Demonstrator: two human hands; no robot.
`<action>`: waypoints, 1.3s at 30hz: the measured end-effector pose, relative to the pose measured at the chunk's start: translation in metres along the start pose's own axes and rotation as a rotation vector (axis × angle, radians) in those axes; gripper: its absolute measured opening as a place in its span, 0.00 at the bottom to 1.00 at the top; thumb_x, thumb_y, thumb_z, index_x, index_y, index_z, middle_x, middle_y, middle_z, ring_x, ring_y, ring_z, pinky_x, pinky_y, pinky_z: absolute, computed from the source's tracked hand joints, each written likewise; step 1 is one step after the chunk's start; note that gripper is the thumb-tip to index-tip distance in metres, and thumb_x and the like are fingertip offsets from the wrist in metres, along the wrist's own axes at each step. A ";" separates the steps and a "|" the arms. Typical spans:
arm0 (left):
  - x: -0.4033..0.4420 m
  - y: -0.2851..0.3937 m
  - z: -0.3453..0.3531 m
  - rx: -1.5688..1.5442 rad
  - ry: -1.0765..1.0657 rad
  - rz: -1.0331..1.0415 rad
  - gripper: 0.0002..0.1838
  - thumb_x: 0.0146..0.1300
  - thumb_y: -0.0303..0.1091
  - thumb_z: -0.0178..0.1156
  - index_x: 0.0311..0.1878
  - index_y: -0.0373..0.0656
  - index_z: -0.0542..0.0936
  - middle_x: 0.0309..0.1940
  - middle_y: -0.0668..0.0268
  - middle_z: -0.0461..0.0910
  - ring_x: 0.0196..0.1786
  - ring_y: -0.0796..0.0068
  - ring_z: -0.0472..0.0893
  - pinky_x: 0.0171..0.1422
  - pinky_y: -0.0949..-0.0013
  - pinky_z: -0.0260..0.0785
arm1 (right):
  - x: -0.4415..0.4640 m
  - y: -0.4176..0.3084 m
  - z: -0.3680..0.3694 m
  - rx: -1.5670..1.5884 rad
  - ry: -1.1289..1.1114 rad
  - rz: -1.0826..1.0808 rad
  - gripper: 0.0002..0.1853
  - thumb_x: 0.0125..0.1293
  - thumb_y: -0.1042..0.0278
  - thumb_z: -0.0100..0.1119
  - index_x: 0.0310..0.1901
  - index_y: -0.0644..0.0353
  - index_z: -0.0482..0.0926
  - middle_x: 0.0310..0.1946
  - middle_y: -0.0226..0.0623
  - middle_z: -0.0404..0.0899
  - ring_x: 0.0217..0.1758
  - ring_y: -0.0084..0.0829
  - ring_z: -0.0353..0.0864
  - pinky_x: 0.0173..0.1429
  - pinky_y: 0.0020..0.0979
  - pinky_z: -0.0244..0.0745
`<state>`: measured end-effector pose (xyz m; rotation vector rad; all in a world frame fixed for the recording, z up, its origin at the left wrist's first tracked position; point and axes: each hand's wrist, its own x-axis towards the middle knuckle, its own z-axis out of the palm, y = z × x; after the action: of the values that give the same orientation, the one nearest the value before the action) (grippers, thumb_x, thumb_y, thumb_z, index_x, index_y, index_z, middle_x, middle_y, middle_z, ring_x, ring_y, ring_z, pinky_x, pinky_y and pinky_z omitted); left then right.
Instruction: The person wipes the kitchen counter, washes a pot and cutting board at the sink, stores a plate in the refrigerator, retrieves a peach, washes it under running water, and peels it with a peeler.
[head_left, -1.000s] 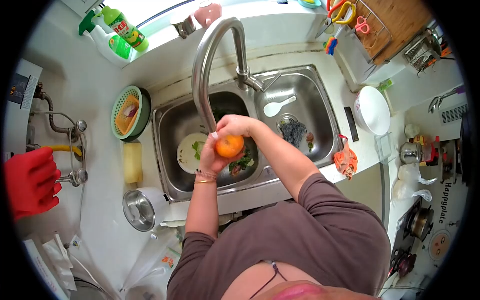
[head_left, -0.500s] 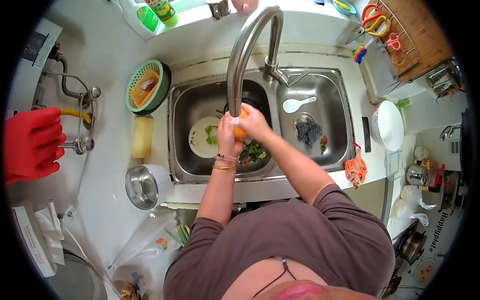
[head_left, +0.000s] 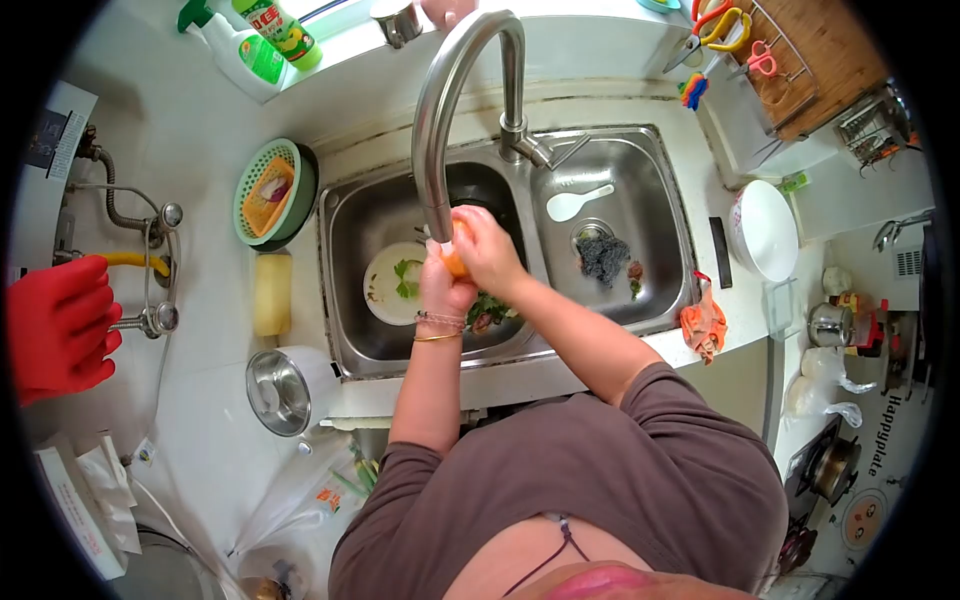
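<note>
Both hands are together under the tap (head_left: 432, 150), over the left sink basin (head_left: 345, 330). My right hand (head_left: 488, 258) is wrapped round a smooth orange piece that looks like a carrot (head_left: 454, 263). Closed against its other side is my left hand (head_left: 445, 288), with bracelets at the wrist. Fingers cover much of the carrot. Below them in the basin sit a pale round dish (head_left: 385, 300) with a green leaf (head_left: 407, 280) on it and a bunch of leafy greens (head_left: 490, 310), partly hidden by my hands.
In the right basin lie a white spoon (head_left: 580, 203) and a dark scouring pad (head_left: 603, 260). A green colander (head_left: 255, 225) and a metal pot (head_left: 279, 392) stand left of the sink. An orange cloth (head_left: 704, 325) and a white bowl (head_left: 765, 232) are on the right.
The whole view has shifted slightly. Both hands stay on the carrot under the tap, and my right hand has turned so that its fingers cover more of the carrot.
</note>
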<state>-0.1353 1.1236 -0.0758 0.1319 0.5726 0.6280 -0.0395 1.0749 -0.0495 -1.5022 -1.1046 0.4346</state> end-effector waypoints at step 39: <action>-0.030 -0.004 0.014 0.224 0.051 0.100 0.26 0.72 0.52 0.39 0.59 0.40 0.66 0.54 0.59 0.72 0.54 0.62 0.75 0.56 0.55 0.72 | 0.052 0.064 0.036 0.505 -0.536 0.624 0.16 0.54 0.57 0.62 0.28 0.66 0.79 0.24 0.46 0.78 0.31 0.30 0.79 0.36 0.35 0.74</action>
<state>-0.1450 1.1034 -0.0513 0.3572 0.6878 0.6644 -0.0172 1.1450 -0.1018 -1.2692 -0.7990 1.4997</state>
